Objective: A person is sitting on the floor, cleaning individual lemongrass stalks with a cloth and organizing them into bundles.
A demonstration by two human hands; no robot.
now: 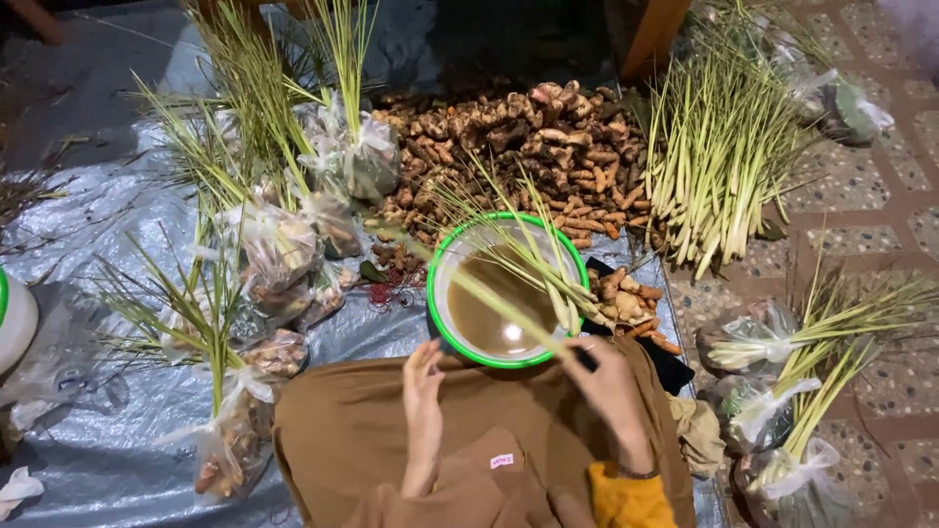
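My left hand (423,391) hovers flat over my brown-clothed lap, fingers together and straight, holding nothing, just below the rim of a green-rimmed basin (442,328) of muddy brown water. My right hand (608,381) is closed on the base of a small bunch of lemongrass stalks (533,269) that slants up across the basin toward the far left. Small pieces of turmeric root (626,298) lie on a dark cloth just right of the basin.
A large heap of ginger and turmeric roots (528,147) lies behind the basin. Loose lemongrass (719,166) is piled at the right. Tied clear bags of roots with lemongrass (284,254) stand left and bagged bundles (782,391) right, on grey plastic sheeting (108,225).
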